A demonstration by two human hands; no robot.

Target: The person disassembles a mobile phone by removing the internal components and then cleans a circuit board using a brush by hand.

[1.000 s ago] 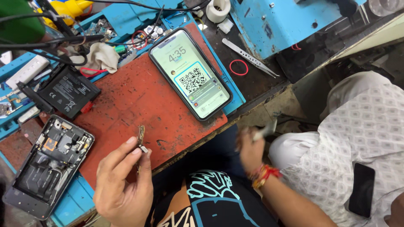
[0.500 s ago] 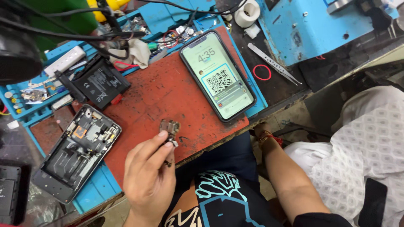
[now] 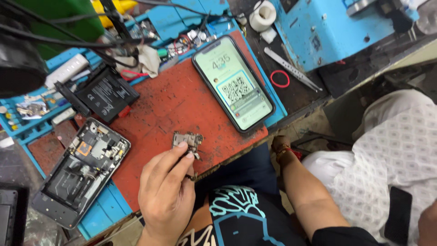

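Note:
My left hand (image 3: 166, 193) pinches a small metal phone part (image 3: 187, 140) between thumb and fingers, holding it just over the red work mat (image 3: 177, 102). An opened phone chassis (image 3: 79, 171) with exposed boards lies to the left of that hand. A lit smartphone (image 3: 234, 83) rests face up at the mat's right side. My right arm reaches down below the bench edge; only its wrist with red thread bands (image 3: 284, 150) shows, and the hand itself is hidden.
A black battery (image 3: 107, 93) sits at the mat's upper left beside a rag (image 3: 143, 59) and cables. Tweezers (image 3: 291, 68), a red ring (image 3: 279, 78) and a tape roll (image 3: 264, 14) lie near a blue machine (image 3: 327, 32). Another person in a white patterned shirt (image 3: 387, 150) sits on the right.
My left hand has lifted the metal part slightly higher over the mat. My right hand has dropped below the bench edge out of sight.

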